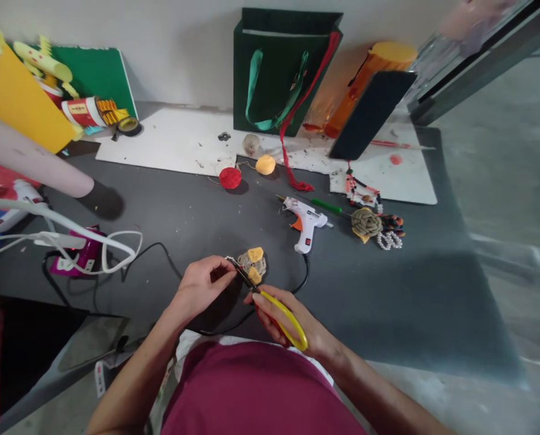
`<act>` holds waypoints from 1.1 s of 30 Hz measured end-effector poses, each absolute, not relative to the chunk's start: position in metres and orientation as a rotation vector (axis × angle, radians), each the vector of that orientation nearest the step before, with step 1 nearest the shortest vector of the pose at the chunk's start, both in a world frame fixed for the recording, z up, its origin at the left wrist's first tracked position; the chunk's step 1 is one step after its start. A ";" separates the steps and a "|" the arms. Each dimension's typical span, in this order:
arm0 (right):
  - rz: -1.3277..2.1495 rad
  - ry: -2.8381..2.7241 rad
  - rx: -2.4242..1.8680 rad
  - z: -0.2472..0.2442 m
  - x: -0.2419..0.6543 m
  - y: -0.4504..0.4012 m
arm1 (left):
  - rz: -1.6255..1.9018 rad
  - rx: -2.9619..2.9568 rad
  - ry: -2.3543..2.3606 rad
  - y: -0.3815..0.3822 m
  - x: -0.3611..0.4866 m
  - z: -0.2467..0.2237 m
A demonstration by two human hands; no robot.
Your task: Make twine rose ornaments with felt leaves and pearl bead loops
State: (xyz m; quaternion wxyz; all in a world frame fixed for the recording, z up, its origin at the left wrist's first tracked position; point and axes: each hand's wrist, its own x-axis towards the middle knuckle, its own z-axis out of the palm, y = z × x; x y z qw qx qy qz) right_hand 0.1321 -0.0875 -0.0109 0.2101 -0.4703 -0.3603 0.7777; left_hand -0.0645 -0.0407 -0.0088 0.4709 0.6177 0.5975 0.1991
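Observation:
My right hand (281, 317) is wrapped round yellow-handled scissors (292, 320), whose dark blades point up and left. Thumb and fingers of my left hand (206, 281) are pinched on a thin beaded strand (230, 260) at the blade tips. Just behind the blades, a round coiled twine piece with two yellow petal-like patches (254, 264) lies on the grey table (364, 308). The blades partly cover it. A white glue gun (303, 220) with an orange trigger rests on its side to the right of the coil.
Red (230, 177) and yellow (265, 164) yarn balls lie near the white board (170, 142). Behind stands a dark green bag (283, 72). A twine flower with beads (366, 223) is at the right. White cables and a purple power strip (80, 257) are at the left.

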 end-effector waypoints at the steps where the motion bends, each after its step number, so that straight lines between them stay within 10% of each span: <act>1: 2.164 -1.000 -1.315 -0.011 0.132 -0.087 | 0.486 1.523 1.461 -0.041 -0.064 -0.008; 33: 2.154 -0.954 -1.395 0.005 0.121 -0.076 | 0.590 1.543 1.476 -0.047 -0.063 -0.013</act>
